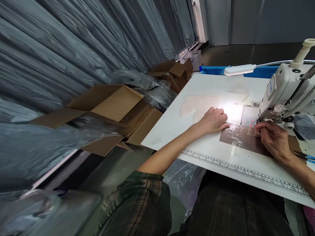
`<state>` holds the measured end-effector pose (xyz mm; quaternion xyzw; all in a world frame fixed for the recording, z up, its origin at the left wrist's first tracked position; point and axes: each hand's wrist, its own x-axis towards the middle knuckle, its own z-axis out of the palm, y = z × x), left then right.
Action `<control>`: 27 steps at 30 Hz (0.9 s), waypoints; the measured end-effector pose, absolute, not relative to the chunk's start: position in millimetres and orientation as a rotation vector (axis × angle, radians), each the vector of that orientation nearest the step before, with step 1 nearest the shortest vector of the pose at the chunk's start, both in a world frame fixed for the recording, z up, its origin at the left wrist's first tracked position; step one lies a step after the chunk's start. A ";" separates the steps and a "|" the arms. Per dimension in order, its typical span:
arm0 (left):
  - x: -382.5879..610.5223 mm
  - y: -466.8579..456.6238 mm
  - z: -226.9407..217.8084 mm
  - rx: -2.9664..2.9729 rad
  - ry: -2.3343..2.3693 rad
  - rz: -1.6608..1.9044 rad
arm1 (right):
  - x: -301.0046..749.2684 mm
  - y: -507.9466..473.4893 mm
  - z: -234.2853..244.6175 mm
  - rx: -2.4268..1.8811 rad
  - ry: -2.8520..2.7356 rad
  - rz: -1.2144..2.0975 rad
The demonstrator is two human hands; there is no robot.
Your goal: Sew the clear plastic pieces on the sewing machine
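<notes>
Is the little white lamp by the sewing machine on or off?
On. A bright white glare lies on the table right under the lamp, beside the left hand.

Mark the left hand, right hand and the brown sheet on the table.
left hand (213, 121), head view, back of the hand.
right hand (274, 139), head view, back of the hand.
brown sheet (240, 139), head view, bare glossy stretch between the two hands.

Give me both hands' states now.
Left hand: open, flat, fingertips on the brown sheet.
Right hand: curled on that sheet by the sewing machine; grip cannot be told.
</notes>
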<state>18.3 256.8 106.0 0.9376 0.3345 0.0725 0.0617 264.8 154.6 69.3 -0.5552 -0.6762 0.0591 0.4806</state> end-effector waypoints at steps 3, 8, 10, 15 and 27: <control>18.3 241.7 102.3 2.900 1.136 0.135 | 263.0 157.7 73.9 -1.358 -1.801 0.182; 19.1 239.5 99.1 2.875 1.067 0.247 | 257.2 166.4 74.5 -1.358 -1.986 0.227; 19.5 240.6 98.7 2.847 0.955 0.377 | 254.7 171.0 73.1 -1.368 -2.070 0.246; 17.8 240.1 98.2 2.670 1.001 0.443 | 248.6 182.8 74.4 -1.364 -2.121 0.313; 16.4 229.0 89.2 2.284 0.894 0.683 | 243.8 175.4 69.6 -1.305 -2.079 0.371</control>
